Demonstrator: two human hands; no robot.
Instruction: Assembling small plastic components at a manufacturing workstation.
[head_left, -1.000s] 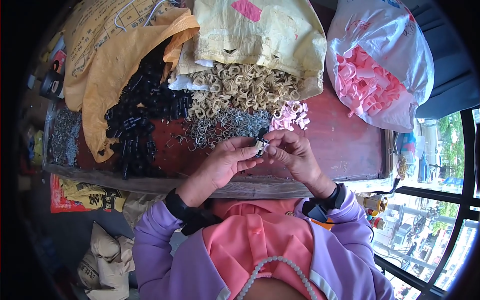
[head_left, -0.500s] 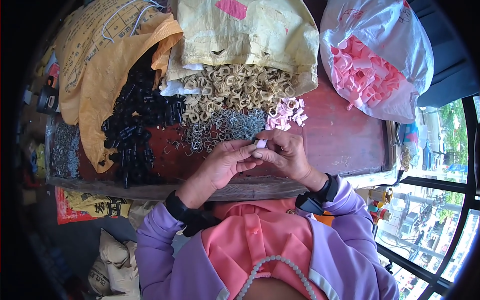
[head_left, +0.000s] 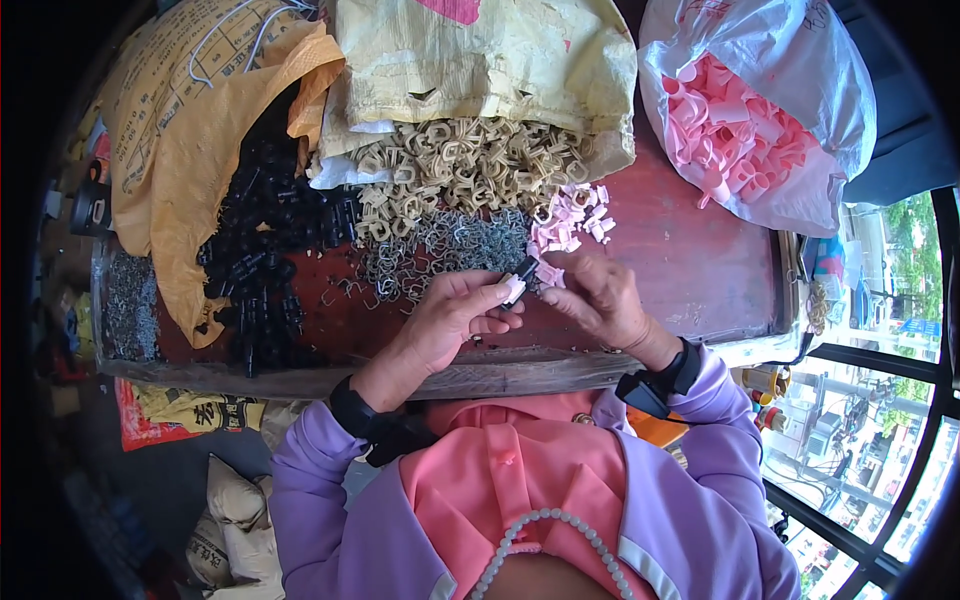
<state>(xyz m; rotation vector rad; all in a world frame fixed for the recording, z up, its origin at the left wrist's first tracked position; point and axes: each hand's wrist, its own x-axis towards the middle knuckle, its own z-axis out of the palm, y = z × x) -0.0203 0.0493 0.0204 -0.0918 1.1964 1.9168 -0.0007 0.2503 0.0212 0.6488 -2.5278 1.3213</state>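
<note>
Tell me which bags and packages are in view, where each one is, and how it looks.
Orange-tan woven sack: far left of the table, crumpled, black parts spilling out.
Pale yellow sack: top centre, open mouth, beige parts in front.
Clear plastic bag: top right, holding pink parts.
Red and yellow packet: under the table edge at left, flat.
Cream sacks: lower left floor, lumpy.

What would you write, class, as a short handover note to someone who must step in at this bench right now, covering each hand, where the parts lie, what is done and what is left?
Left hand: pinches a small black-and-pink clip piece at its fingertips.
Right hand: fingers at the same piece, beside the loose pink parts.
Parts on the red table: black parts at left, beige loops spilling from the yellow sack, wire springs in the middle, more pink parts in the white bag.
Done: one piece is partly joined in hand; no finished pile is recognisable.
Left: large heaps of every part remain.
</note>
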